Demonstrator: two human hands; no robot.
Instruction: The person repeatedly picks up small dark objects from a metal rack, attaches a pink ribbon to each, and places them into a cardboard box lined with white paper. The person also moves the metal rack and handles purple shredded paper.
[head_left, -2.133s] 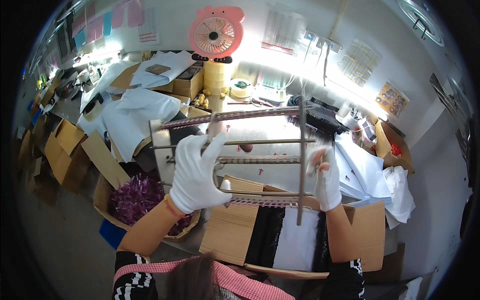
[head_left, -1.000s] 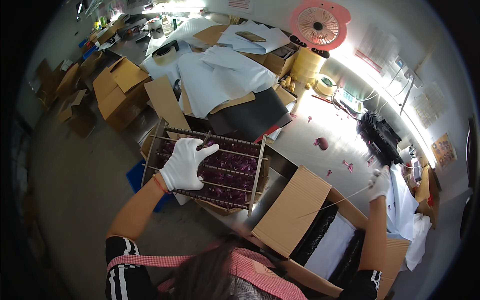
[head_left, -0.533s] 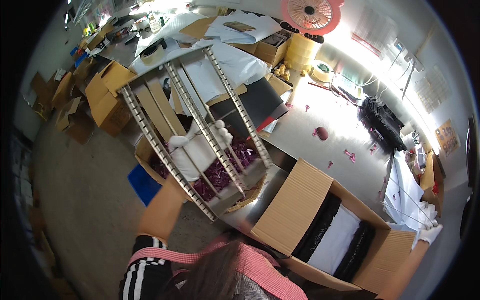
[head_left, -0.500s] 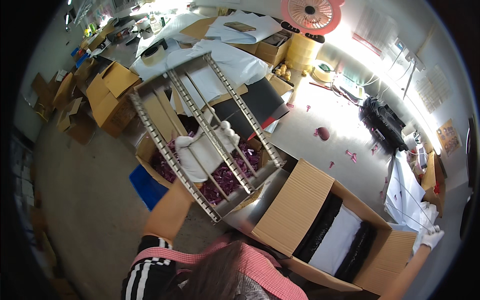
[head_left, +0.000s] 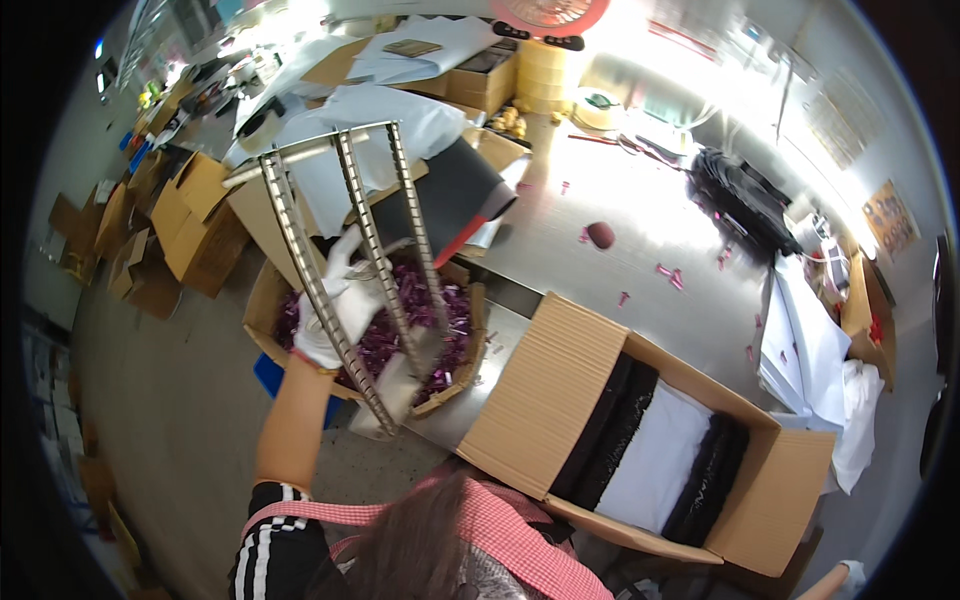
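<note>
My left hand (head_left: 340, 325), in a white glove, is closed around a metal rack (head_left: 390, 285) with three long notched bars. The rack is held tilted above a cardboard carton (head_left: 477, 335) filled with small shiny purple-pink pieces (head_left: 458, 308). Only part of my right hand (head_left: 852, 578), also gloved, shows at the lower right edge; its fingers are hidden. Close to it stands an open cardboard box (head_left: 525, 400) with black bundles (head_left: 712, 482) and a white sheet (head_left: 655, 455) inside.
Several pink pieces (head_left: 672, 276) and a dark red rounded object (head_left: 600, 235) lie on the metal table (head_left: 560, 270). A black bundle (head_left: 745, 205) and white sheets (head_left: 800, 340) lie along the right. Cardboard boxes (head_left: 200, 225) stand on the floor at left; a pink fan (head_left: 550, 12) is at the back.
The rack has swung to a steeper tilt and shifted left and down with my left hand. My right hand has moved down from the white sheets to the lower edge. The whole view has shifted.
</note>
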